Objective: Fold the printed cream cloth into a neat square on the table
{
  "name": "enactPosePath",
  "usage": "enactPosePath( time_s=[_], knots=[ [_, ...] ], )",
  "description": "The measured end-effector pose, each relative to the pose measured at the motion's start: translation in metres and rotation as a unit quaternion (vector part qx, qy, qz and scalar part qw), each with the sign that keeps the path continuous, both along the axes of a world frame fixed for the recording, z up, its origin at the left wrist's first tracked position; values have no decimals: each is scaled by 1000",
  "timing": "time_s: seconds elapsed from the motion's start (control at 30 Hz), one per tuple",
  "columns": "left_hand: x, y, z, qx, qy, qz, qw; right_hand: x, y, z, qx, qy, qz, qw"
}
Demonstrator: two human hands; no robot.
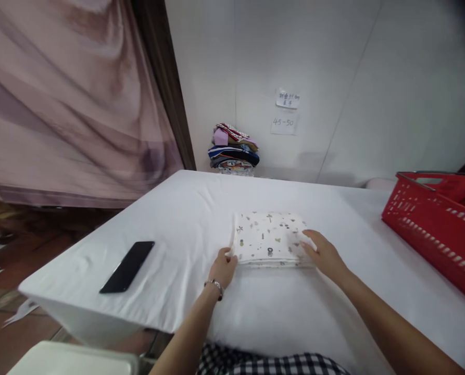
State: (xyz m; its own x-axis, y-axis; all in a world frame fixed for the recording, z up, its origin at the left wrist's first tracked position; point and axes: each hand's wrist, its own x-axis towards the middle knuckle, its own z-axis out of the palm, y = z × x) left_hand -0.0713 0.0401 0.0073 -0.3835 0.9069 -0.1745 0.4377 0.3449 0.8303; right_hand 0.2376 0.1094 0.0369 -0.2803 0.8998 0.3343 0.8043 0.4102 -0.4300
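A folded white cloth [269,237] with small scattered prints lies flat on the table in front of me, its layers showing along the near edge. My left hand [223,268], with a bracelet on its wrist, has its fingers curled at the cloth's near left corner, thumb against the edge. At the right side, my right hand [324,255] touches the cloth with thumb and fingers apart. The undersides of both hands are hidden.
A black phone [127,266] lies on the white-covered table [177,219] at left. A red plastic basket [431,224] stands at right. Behind the far edge is a stack of folded fabrics [234,148] by the wall. A pink curtain [79,104] hangs at left.
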Motion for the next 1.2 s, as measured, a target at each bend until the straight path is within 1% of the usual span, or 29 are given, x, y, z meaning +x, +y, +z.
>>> enactPosePath(
  time_s=[0.07,0.13,0.2,0.3,0.37,0.47,0.53,0.6,0.67,0.73,0.8,0.9,1.0,1.1,1.2],
  knots=[
    [1,-1,2,-7,14,-2,1000,-23,7,3,32,2,44,999],
    [2,-2,3,-7,18,2,1000,-43,15,-3,50,-35,88,994],
    [3,-3,5,-7,18,3,1000,-55,22,-15,20,-104,117,987],
    [4,-4,9,-24,23,-6,999,-60,28,-33,-74,-197,119,970],
    [4,-5,11,-43,34,-15,998,-60,29,-37,-112,-228,112,961],
    [1,-6,15,-69,56,-41,995,-59,27,-36,-131,-243,105,955],
    [-4,-3,21,-76,97,-63,990,-59,26,-34,-132,-243,100,956],
    [-10,4,30,-58,163,-72,982,-61,26,-34,-129,-242,99,957],
    [-14,18,41,-25,218,-70,973,-61,27,-35,-125,-242,98,957],
    [-15,39,50,-13,226,-74,971,-61,27,-37,-122,-242,96,958],
    [-13,65,53,-20,216,-57,974,-61,28,-38,-118,-240,97,959],
    [-4,101,48,-51,177,-21,983,-61,27,-39,-110,-237,99,960],
    [4,127,34,-95,164,21,982,-60,27,-40,-99,-238,97,961],
    [7,138,20,-116,169,37,978,-60,27,-42,-87,-236,98,963],
    [5,140,12,-117,177,34,977,-60,27,-42,-85,-233,101,963]
  ],
)
